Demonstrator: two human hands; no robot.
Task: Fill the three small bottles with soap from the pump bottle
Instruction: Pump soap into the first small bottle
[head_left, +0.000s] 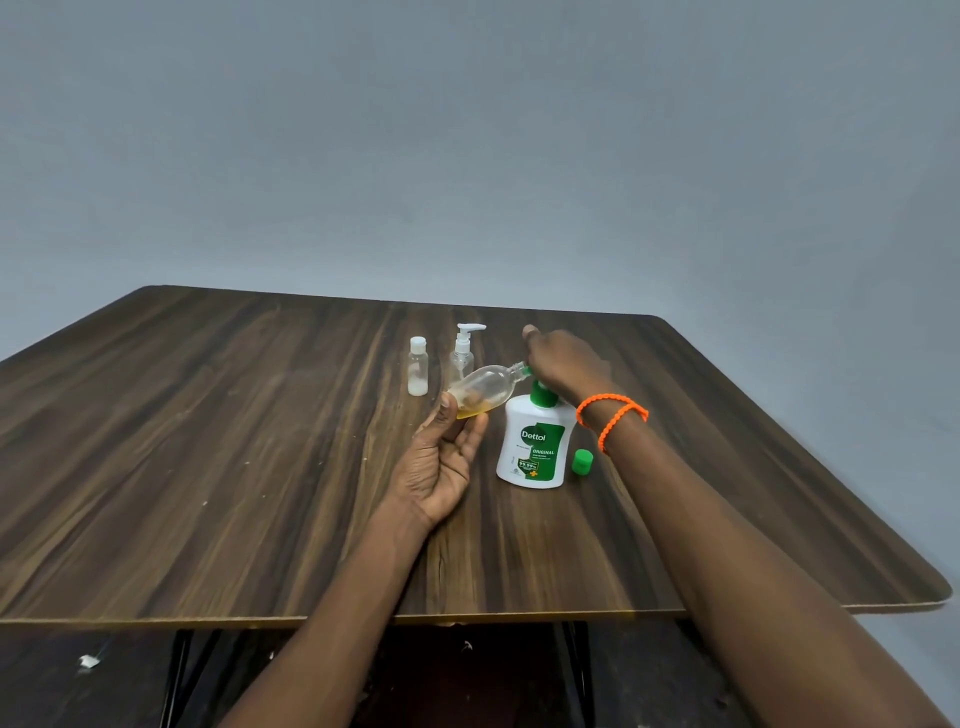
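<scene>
Left hand (441, 457) grips the light, slippery clear bottle (485, 389) near its base, tilted toward the Dettol pump bottle (535, 447); right hand (563, 364) presses the pump.

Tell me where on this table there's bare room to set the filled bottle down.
The wide stretch of table left of the white-capped small bottle is bare, as is the near strip between the Dettol pump bottle and the front edge. It is crowded mid-table: the small pump-top bottle, both hands, the tilted bottle and the green cap cluster together.
</scene>
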